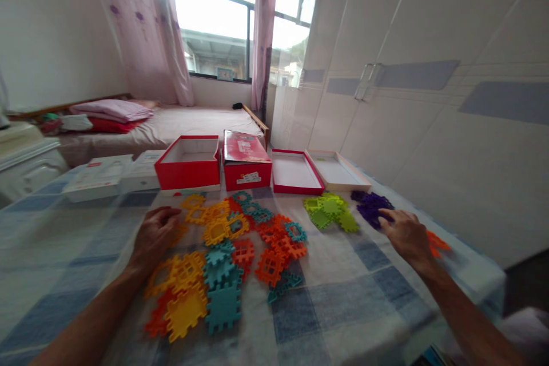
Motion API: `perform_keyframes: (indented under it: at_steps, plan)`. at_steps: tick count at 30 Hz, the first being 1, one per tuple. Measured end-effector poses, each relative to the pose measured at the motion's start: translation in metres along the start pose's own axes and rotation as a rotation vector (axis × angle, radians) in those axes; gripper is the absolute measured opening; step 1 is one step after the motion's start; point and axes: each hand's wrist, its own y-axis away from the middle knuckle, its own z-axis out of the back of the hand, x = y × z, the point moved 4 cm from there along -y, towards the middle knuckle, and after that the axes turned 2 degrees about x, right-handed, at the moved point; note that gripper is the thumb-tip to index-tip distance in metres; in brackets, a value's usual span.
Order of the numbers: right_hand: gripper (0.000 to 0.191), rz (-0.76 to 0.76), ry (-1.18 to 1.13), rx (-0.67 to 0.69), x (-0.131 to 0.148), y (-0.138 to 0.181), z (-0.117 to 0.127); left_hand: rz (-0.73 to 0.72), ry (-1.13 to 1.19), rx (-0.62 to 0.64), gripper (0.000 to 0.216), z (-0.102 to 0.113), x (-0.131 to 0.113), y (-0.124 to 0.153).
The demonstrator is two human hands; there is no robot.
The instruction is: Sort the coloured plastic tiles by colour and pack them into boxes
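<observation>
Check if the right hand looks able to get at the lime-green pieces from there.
Likely yes: the right hand is at the purple pieces, next to the lime-green pieces. The purple ones lie partly between, but bare checked cloth on the near side leaves a way round.

No legible txt; label (250, 178) on red box (247, 167) prob. printed, blurry.

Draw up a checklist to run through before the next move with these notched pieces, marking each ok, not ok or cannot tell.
1. Green pieces grouped apart: ok.
2. Purple pieces within reach of the right hand: ok, fingertips at the pile.
3. Yellow pieces separate from teal pieces: not ok, they lie mixed together.
4. Left red box open-topped: ok.
5. Left hand gripping a piece: cannot tell.
</observation>
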Motion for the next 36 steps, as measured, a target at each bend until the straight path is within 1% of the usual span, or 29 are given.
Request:
perform_keyframes:
  at_steps: [2,4,6,8,9,10,12,14,16,19,23,25,28,30,32,34,36]
  plan:
    - [0.037,0.088,-0.197,0.041,0.036,0.005,0.009,0.012,0.002,-0.015,0.036,-0.001,-0.001,0.001]
    - [0.036,0.198,-0.410,0.173,0.081,0.015,0.017,0.021,0.012,-0.037,0.035,-0.002,-0.001,0.001]
    - [0.035,0.376,-0.554,0.325,0.130,0.031,0.024,0.019,0.006,-0.048,0.035,-0.002,-0.002,0.002]
    - [0.040,0.537,-0.592,0.419,0.174,0.046,0.028,0.012,-0.002,-0.050,0.036,-0.002,-0.003,0.003]
    - [0.045,0.584,-0.569,0.447,0.191,0.051,0.026,0.008,-0.003,-0.050,0.036,-0.002,-0.004,0.003]
    - [0.052,0.601,-0.524,0.461,0.205,0.054,0.022,0.005,-0.002,-0.049,0.036,-0.002,-0.004,0.003]
    - [0.062,0.580,-0.414,0.473,0.224,0.054,0.012,0.003,0.002,-0.046,0.036,-0.002,-0.004,0.003]
    - [0.062,0.545,-0.358,0.471,0.232,0.049,0.002,0.006,0.006,-0.045,0.035,-0.003,-0.003,0.003]
    - [0.056,0.548,-0.392,0.474,0.233,0.044,-0.004,0.012,0.011,-0.050,0.036,-0.003,-0.002,0.002]
    - [0.047,0.541,-0.477,0.505,0.225,0.038,-0.006,0.023,0.018,-0.057,0.036,-0.004,-0.002,0.002]
    - [0.049,0.438,-0.529,0.552,0.209,0.032,-0.008,0.033,0.024,-0.055,0.033,-0.005,-0.003,0.002]
    - [0.050,0.404,-0.562,0.546,0.205,0.029,-0.011,0.038,0.024,-0.053,0.033,-0.005,-0.004,0.003]
    - [0.046,0.386,-0.606,0.527,0.203,0.026,-0.018,0.046,0.023,-0.049,0.033,-0.005,-0.003,0.003]
    - [0.045,0.342,-0.641,0.484,0.201,0.023,-0.021,0.049,0.021,-0.049,0.034,-0.006,-0.003,0.002]
    - [0.045,0.282,-0.682,0.420,0.203,0.021,-0.017,0.049,0.018,-0.049,0.034,-0.006,-0.003,0.002]
    - [0.045,0.274,-0.754,0.392,0.212,0.022,-0.007,0.045,0.014,-0.047,0.034,-0.006,-0.003,0.002]
    - [0.047,0.340,-0.873,0.446,0.230,0.026,0.004,0.039,0.011,-0.044,0.035,-0.006,-0.003,0.002]
